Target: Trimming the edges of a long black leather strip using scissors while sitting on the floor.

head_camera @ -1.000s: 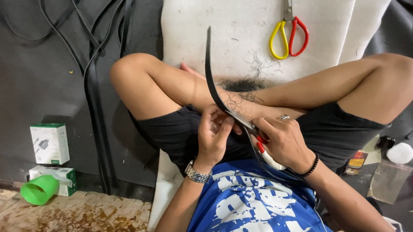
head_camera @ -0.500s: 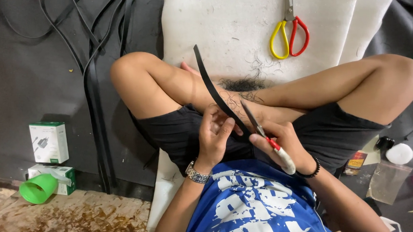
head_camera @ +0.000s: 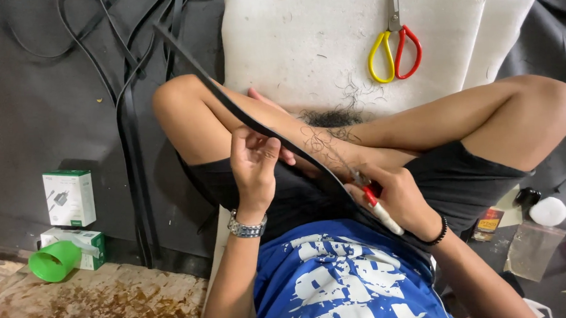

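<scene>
Head view, looking down at a seated person's crossed legs. Left hand [head_camera: 255, 164] pinches a long, thin black rubber strip [head_camera: 242, 113] running diagonally across the lap. Right hand [head_camera: 398, 198] grips a red-and-white-handled cutting tool [head_camera: 379, 205] against it. A slip could nick the bare shin just beneath.
</scene>
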